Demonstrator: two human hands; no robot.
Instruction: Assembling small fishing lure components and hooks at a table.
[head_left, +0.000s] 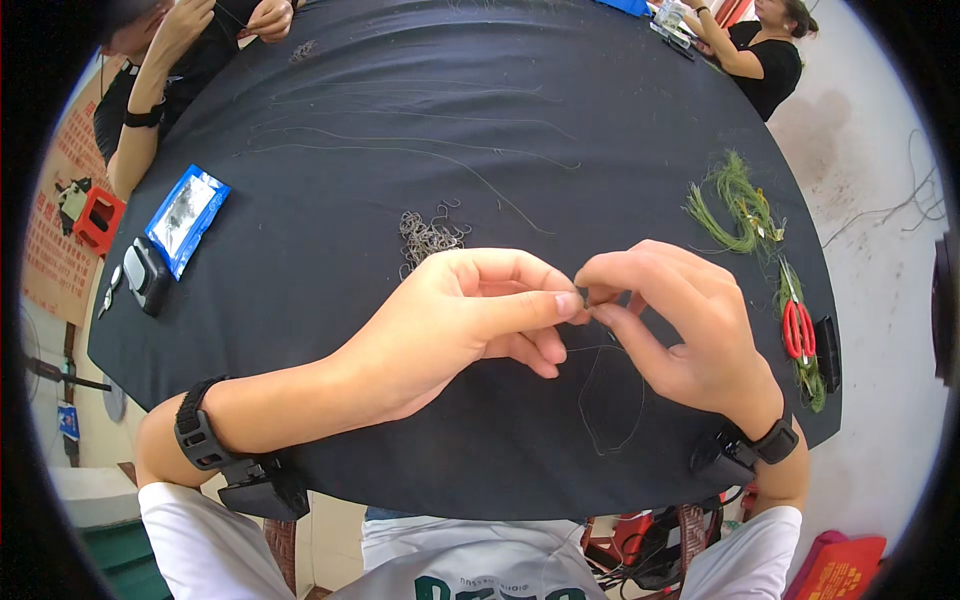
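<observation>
Above the near part of the black-covered table (330, 240), my left hand (450, 315) pinches between thumb and index finger, its other fingers curled loosely. My right hand (690, 320) meets it fingertip to fingertip, also closed in a pinch. A thin fishing line (643, 400) hangs below them in a loop; whatever small piece sits between the fingertips is mostly hidden. Just beyond my left hand lies a pile of metal fish hooks (428, 238), partly covered by it. Several lengths of thin line (430, 140) stretch across the cloth farther off.
At the right lie a bundle of green strands (745, 205), red-handled scissors (798, 330) and a black case (827, 355). On the left are a blue packet (187, 220), a dark box (146, 275) and small clippers (110, 292). People work at the far left and far right.
</observation>
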